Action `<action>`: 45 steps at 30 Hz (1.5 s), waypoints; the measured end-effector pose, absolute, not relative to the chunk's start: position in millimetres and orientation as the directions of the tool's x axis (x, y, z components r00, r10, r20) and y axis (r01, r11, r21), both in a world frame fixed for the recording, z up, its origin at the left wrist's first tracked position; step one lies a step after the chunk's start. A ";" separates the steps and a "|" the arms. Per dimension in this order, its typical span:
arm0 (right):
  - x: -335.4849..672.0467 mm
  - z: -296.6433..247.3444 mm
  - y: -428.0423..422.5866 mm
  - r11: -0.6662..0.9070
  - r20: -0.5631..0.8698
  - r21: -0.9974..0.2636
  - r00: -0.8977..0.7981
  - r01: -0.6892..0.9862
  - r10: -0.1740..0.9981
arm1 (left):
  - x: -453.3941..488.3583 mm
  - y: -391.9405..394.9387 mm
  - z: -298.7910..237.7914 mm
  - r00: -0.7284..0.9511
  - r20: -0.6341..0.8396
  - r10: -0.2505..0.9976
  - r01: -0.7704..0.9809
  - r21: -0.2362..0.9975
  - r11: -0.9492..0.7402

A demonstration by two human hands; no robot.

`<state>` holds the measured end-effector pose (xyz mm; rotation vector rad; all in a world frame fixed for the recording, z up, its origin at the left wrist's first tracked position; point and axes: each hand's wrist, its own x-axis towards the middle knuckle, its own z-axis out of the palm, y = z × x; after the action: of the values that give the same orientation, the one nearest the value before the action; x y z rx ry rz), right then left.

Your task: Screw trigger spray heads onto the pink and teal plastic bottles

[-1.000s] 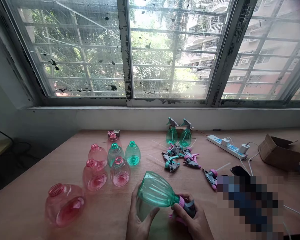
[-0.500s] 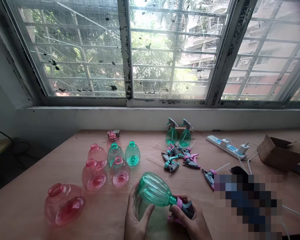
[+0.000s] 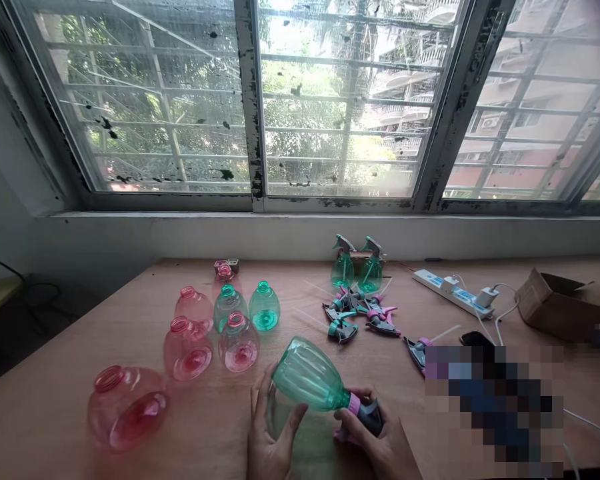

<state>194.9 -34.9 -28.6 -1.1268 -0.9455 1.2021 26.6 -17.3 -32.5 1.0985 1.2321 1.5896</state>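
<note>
A green clear spray bottle (image 3: 310,377) lies tilted in the air above the near part of the table, its base up and to the left. Its spray head, with a pink collar (image 3: 354,403) and dark grey body, sits on the neck at the lower right. Around that spray head my right hand (image 3: 380,437) is closed, its thumb near the collar. At the bottle's base my left hand (image 3: 277,437) is cupped, with the fingertips along the base's left side and the thumb at its lower side.
Several pink bottles (image 3: 187,350) and two green bottles (image 3: 265,308) stand uncapped to the left. Loose spray heads (image 3: 343,330) lie mid-table, before two assembled green spray bottles (image 3: 343,270). A power strip (image 3: 453,293), cables and a cardboard box (image 3: 563,307) are at right. Part is pixelated.
The held bottle's base has risen slightly and the bottle has turned a little. Both hands have stayed in nearly the same place.
</note>
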 end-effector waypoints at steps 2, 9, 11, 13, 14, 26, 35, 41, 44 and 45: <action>195.3 -29.4 -34.7 0.011 -0.020 -0.978 0.146 -0.209 0.989 | 28.6 -18.2 -32.5 -0.252 0.131 0.959 -0.154 0.973 -0.174; 196.0 -29.8 -37.5 0.002 -0.021 -0.971 0.096 -0.239 0.995 | 36.7 -22.8 -20.8 -0.333 0.098 0.938 -0.237 0.954 -0.184; 196.4 -29.7 -37.8 0.002 -0.018 -0.969 0.079 -0.245 0.997 | 37.1 -22.4 -18.1 -0.341 0.082 0.937 -0.239 0.956 -0.170; 196.9 -29.8 -37.6 -0.008 -0.028 -0.967 0.073 -0.254 0.997 | 37.2 -22.0 -17.0 -0.324 0.085 0.942 -0.235 0.958 -0.167; 197.1 -29.9 -37.5 -0.014 -0.035 -0.965 0.074 -0.262 0.997 | 37.3 -21.9 -17.1 -0.313 0.096 0.945 -0.237 0.956 -0.175; 196.4 -25.3 -39.7 -0.007 -0.040 -0.951 0.101 -0.311 0.994 | 32.3 -27.4 -20.7 -0.292 0.069 0.954 -0.286 0.945 -0.156; 196.8 -28.9 -37.4 -0.001 -0.041 -0.953 0.127 -0.302 0.991 | 37.3 -27.5 -2.6 -0.256 0.024 0.966 -0.253 0.963 -0.091; 196.3 -33.9 -35.2 0.028 -0.013 -0.966 0.153 -0.257 0.988 | 38.6 -28.1 -11.2 -0.214 0.061 0.975 -0.263 0.958 -0.117; 195.0 -33.7 -35.9 0.033 -0.001 -0.970 0.142 -0.240 0.990 | 37.9 -25.7 -16.2 -0.234 0.054 0.971 -0.225 0.968 -0.108; 195.0 -33.3 -36.1 0.033 -0.002 -0.970 0.143 -0.242 0.990 | 37.6 -24.6 -17.5 -0.248 0.047 0.968 -0.213 0.972 -0.101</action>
<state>195.0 -36.1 -33.3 -1.0804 -0.9328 1.2006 37.6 -24.6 -17.5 0.9671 1.1729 1.5404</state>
